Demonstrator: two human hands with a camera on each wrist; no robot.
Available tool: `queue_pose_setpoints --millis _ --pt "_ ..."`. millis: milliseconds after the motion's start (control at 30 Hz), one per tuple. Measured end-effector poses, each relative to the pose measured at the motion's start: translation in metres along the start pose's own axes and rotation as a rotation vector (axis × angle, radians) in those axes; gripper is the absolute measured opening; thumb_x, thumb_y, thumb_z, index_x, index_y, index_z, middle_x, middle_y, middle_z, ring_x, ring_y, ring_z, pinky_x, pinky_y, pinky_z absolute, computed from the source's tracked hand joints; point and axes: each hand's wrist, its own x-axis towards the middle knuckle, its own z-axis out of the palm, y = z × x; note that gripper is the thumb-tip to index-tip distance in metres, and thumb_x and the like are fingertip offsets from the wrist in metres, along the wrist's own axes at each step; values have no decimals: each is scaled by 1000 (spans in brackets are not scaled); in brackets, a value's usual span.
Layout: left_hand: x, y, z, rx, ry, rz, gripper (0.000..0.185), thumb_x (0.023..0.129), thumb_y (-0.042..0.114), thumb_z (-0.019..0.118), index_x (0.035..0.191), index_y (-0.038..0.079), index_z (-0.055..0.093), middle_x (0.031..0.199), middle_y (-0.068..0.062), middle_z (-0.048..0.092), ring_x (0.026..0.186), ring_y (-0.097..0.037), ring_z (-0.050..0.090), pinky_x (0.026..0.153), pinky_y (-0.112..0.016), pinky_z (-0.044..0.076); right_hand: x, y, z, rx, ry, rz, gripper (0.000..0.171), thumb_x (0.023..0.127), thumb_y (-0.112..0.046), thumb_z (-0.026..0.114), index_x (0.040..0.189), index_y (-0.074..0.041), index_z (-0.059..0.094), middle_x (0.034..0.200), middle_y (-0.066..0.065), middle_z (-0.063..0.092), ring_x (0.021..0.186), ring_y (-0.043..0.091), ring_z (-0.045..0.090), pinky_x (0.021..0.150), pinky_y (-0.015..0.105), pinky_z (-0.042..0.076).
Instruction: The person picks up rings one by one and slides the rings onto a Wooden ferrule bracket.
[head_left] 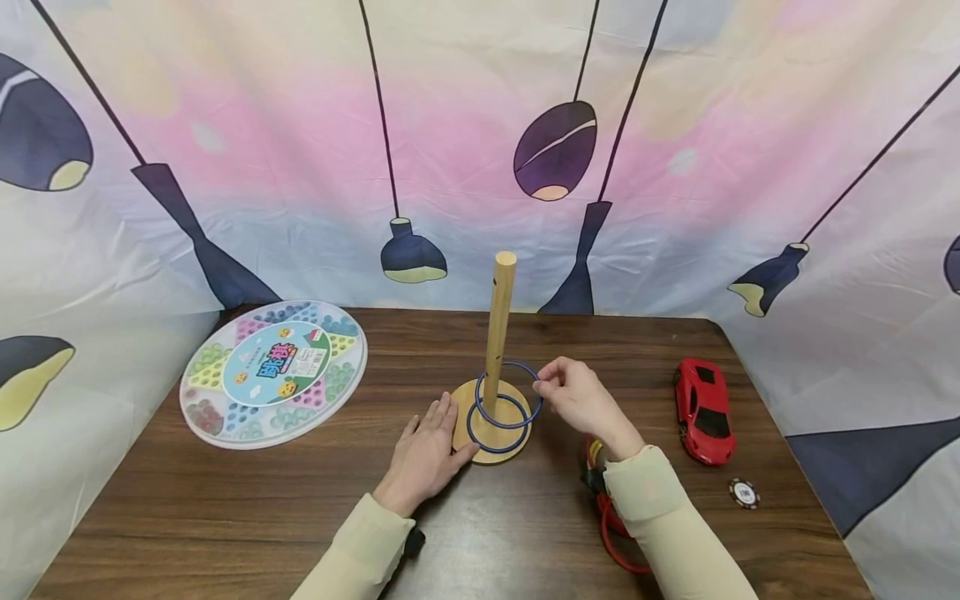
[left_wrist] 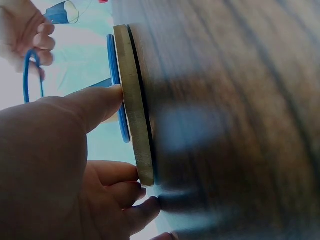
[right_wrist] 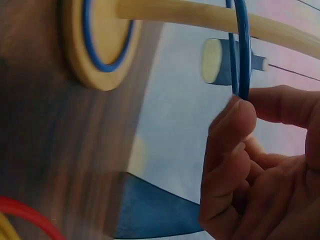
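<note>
A wooden post [head_left: 498, 333] rises from a round wooden base [head_left: 461, 421] on the table. One blue ring [head_left: 497, 451] lies flat on that base, around the post's foot. My right hand [head_left: 581, 397] pinches a second blue ring [right_wrist: 244, 60] between thumb and fingertips. This raised ring surrounds the post and hangs above the base, apart from the lower ring. On the left side my left hand [head_left: 426, 454] touches the base's edge, fingers extended along it. In the left wrist view, its thumb [left_wrist: 102, 102] rests at the rim beside the lower ring.
A round Chinese checkers box [head_left: 273, 375] lies at the table's left. Red rings [head_left: 617, 529] and some yellow show partly under my right forearm. Farther right are a red toy car [head_left: 703, 410] and a poker chip [head_left: 744, 493]. A printed cloth [head_left: 465, 150] hangs behind the table.
</note>
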Motion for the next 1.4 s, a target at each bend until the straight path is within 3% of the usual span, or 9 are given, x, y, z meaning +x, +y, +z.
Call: queue_pose_setpoints --millis 367,700,1400 --pt "0 0 2 -1 0 -11 77 91 52 53 144 -1 35 151 -14 26 137 -29 28 108 -52 25 6 17 19 -52 -57 54 11 91 -12 59 97 -2 60 77 16 61 64 29 60 54 30 46" --pt "0 0 2 2 9 -8 77 90 52 54 143 -1 37 151 -15 28 137 -30 29 107 -52 26 9 23 30 -100 -54 92 10 91 -11 59 96 -3 59 73 11 60 56 17 56 53 29 47" --pt "2 0 0 6 -1 -3 76 91 50 54 143 -2 35 150 -17 28 136 -31 29 107 -53 26 9 26 37 -186 -30 94 10 90 -15 61 92 -5 61 68 1 57 56 13 55 53 28 45"
